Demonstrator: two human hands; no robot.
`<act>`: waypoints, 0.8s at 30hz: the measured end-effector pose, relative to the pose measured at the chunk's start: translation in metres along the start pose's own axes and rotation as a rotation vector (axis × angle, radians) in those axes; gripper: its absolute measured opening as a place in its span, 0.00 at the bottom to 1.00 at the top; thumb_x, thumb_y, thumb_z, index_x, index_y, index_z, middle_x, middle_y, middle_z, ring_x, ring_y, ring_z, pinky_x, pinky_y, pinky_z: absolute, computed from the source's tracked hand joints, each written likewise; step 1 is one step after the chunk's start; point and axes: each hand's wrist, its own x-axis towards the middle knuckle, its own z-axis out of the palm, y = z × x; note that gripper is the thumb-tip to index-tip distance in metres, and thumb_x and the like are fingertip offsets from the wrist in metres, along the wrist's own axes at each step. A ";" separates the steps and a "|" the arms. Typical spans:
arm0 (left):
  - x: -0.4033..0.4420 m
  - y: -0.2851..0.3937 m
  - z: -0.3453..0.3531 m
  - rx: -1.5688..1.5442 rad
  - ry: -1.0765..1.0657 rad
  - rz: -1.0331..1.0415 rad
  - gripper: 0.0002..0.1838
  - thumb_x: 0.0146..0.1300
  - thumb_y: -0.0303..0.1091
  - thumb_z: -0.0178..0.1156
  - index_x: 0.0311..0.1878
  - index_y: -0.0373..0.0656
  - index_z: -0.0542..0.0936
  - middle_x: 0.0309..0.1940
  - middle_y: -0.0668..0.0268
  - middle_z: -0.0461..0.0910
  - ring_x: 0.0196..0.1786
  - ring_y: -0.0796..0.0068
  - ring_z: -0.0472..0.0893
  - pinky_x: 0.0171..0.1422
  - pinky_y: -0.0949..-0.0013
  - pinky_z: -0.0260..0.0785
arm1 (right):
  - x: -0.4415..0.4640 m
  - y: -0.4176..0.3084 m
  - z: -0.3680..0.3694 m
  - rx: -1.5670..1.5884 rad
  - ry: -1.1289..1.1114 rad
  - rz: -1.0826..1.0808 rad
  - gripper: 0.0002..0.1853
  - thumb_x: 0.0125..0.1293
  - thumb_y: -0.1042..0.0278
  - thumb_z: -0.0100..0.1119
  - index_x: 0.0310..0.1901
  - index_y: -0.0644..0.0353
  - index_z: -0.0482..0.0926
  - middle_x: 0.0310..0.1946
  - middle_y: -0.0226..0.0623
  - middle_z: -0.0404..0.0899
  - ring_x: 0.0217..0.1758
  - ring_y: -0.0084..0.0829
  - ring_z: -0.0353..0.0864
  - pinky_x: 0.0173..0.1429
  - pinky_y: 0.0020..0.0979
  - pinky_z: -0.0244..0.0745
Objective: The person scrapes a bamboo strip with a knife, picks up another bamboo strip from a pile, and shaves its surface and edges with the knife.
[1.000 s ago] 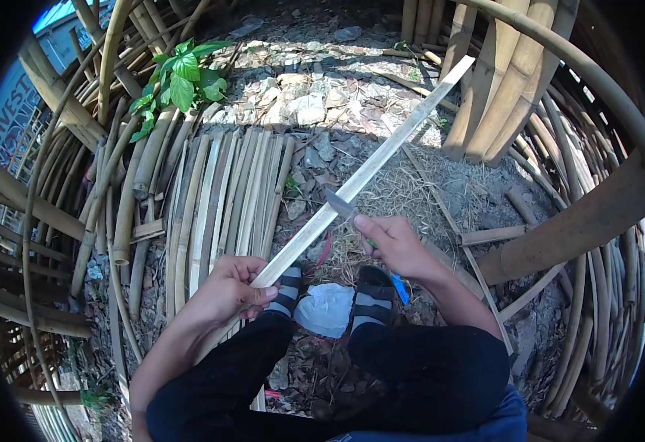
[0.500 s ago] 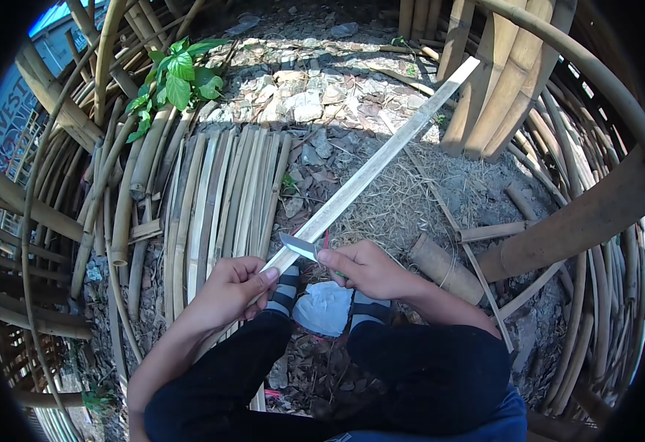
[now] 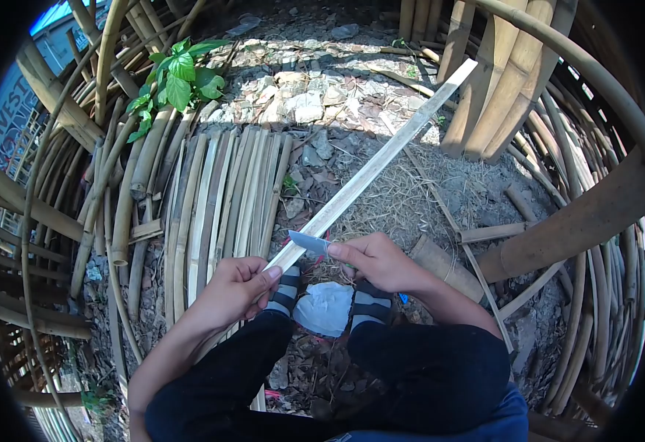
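Note:
A long, pale bamboo strip (image 3: 381, 159) slants from the lower middle up to the right. Its lower end is pinched between the thumb and fingers of my left hand (image 3: 240, 289). My right hand (image 3: 376, 259) is wrapped round the handle of a knife (image 3: 309, 241), most of which the fingers hide. The blade points left and lies across the strip, a little above my left hand. Beside the strip, on the left, many cut bamboo strips (image 3: 223, 199) lie side by side on the ground.
Bamboo poles (image 3: 510, 81) stand at the upper right, and a thick bamboo piece (image 3: 565, 221) reaches in from the right. A leafy green plant (image 3: 181, 77) grows at the upper left. Between my sandalled feet lies a whitish flat piece (image 3: 324, 309).
Over the last second my right hand and the knife have moved down the strip towards my left hand, then slightly back up and right. My left hand keeps its hold.

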 end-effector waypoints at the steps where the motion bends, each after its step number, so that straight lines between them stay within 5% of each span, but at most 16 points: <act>1: 0.000 0.000 0.000 -0.003 -0.002 -0.002 0.18 0.73 0.42 0.56 0.30 0.40 0.75 0.15 0.72 0.70 0.14 0.85 0.66 0.18 0.78 0.54 | 0.000 -0.001 -0.001 0.009 0.003 0.000 0.30 0.74 0.44 0.51 0.22 0.63 0.78 0.13 0.28 0.70 0.17 0.19 0.67 0.25 0.29 0.64; 15: 0.001 -0.002 -0.001 0.032 0.006 -0.001 0.18 0.73 0.43 0.56 0.29 0.40 0.75 0.14 0.72 0.70 0.13 0.85 0.66 0.17 0.78 0.54 | -0.002 -0.001 -0.010 -0.084 0.064 0.027 0.29 0.72 0.43 0.53 0.24 0.62 0.80 0.13 0.31 0.73 0.18 0.24 0.71 0.28 0.32 0.67; 24: -0.004 -0.006 -0.012 -0.047 -0.001 -0.035 0.18 0.72 0.44 0.56 0.30 0.40 0.76 0.14 0.72 0.71 0.13 0.85 0.67 0.17 0.79 0.54 | 0.001 0.003 -0.066 0.162 0.319 0.142 0.29 0.75 0.46 0.49 0.18 0.59 0.71 0.13 0.24 0.65 0.17 0.15 0.60 0.22 0.23 0.55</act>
